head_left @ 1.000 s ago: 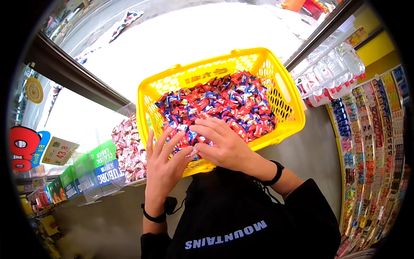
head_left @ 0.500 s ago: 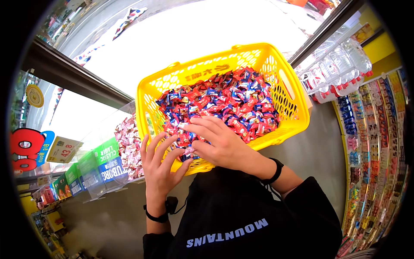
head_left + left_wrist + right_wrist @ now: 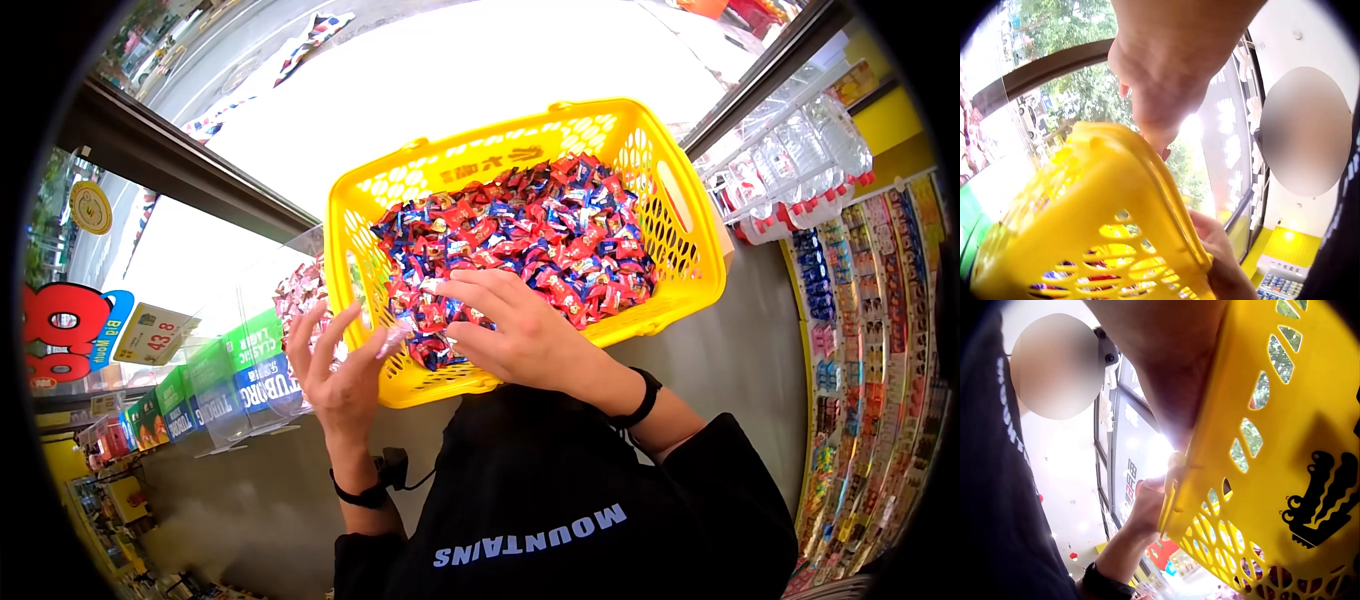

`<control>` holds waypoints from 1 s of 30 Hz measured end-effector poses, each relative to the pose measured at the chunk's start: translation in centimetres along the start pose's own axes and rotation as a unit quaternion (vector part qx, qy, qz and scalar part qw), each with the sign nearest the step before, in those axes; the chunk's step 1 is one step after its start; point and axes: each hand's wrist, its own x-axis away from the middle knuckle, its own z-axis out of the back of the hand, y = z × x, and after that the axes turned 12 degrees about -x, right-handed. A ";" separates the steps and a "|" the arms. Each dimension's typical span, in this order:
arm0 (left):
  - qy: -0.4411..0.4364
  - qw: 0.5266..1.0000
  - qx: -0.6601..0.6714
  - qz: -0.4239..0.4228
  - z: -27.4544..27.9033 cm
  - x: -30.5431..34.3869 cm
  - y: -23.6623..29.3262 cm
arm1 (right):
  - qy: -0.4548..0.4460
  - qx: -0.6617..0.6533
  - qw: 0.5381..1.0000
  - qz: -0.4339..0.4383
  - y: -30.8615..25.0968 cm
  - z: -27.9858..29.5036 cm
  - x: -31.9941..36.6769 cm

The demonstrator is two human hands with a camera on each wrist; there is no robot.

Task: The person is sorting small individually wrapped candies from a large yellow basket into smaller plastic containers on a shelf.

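Observation:
A yellow basket point(image 3: 690, 275) holds a heap of red and blue wrapped candies point(image 3: 560, 250). My left hand point(image 3: 340, 390) is over its near left corner, pinching a pink-wrapped candy point(image 3: 393, 338) between thumb and fingers. Bent over the near part of the heap, my right hand point(image 3: 530, 335) has its thumb and fingers apart, with no candy clearly gripped; a pale wrapper point(image 3: 432, 286) lies at its fingertips. In the left wrist view the left hand point(image 3: 1166, 94) is above the basket rim; the right wrist view shows the left hand point(image 3: 1147, 509) beyond the rim.
Pink candies point(image 3: 298, 295) fill a clear bin left of the basket, beside green and blue cartons point(image 3: 255, 355). Price sign point(image 3: 152, 336) at far left. Bottles point(image 3: 790, 160) and shelves of packets point(image 3: 870, 350) stand on the right.
My left hand has moved left, away from the right thumb, carrying the pink candy. The right hand stays over the heap. The basket appears slightly farther right in the head view.

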 end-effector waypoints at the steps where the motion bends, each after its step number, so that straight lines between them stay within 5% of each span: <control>1: 0.015 0.999 -0.003 0.052 -0.1 0.2 -1.3 | -0.006 -0.001 1.000 -0.001 0.0 0.1 0.0; 3: 0.043 0.987 -0.013 0.155 0.0 0.8 -4.2 | -0.017 -0.006 1.000 -0.004 -0.1 0.1 0.1; 11: -0.020 0.980 -0.109 0.163 -5.5 7.6 -10.4 | -0.025 -0.008 1.000 -0.010 0.4 -0.4 0.5; 19: -0.184 0.962 -0.069 0.189 -7.5 8.8 -9.6 | -0.038 -0.007 0.999 -0.022 0.4 -0.5 0.4; 24: -0.094 0.981 0.000 0.167 -4.2 4.1 -5.3 | -0.083 0.012 0.996 -0.025 0.1 0.5 0.8; 30: -0.051 0.995 0.019 0.084 0.2 0.0 -1.6 | -0.226 -0.024 0.968 -0.102 -0.8 8.9 -1.7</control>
